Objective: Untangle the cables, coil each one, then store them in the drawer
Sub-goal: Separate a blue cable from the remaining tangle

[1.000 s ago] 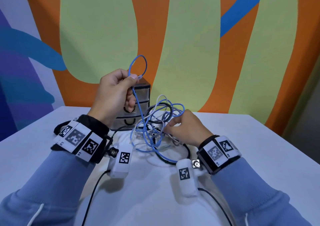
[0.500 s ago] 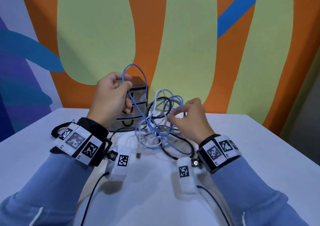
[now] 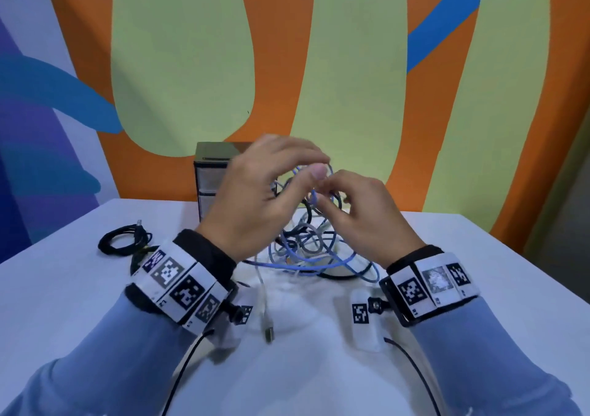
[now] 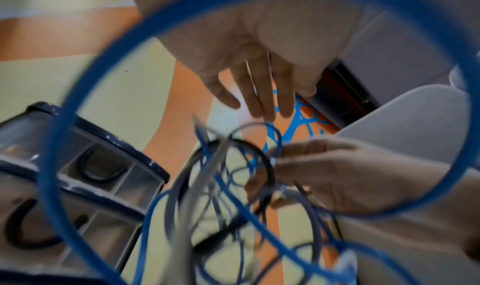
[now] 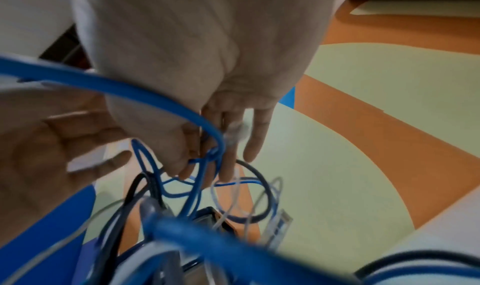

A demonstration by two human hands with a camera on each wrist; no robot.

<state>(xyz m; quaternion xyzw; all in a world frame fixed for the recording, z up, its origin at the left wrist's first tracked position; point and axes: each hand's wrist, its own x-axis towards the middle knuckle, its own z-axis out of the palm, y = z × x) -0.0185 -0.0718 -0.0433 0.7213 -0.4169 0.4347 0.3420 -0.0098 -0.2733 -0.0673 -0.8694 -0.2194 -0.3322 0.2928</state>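
Striped wall behind; on the counter (image 3: 479, 288) the tangle (image 3: 306, 243) sits before the drawers (image 3: 210, 173). Untangling: right hand (image 3: 360, 214) pinches a blue cable (image 3: 314, 197), left hand (image 3: 255, 192) spread. Next, feed a loop free.

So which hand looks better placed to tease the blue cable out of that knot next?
Probably the right hand: it already pinches a loop of the blue cable in the tangle. The left hand hovers above with fingers spread, gripping nothing.
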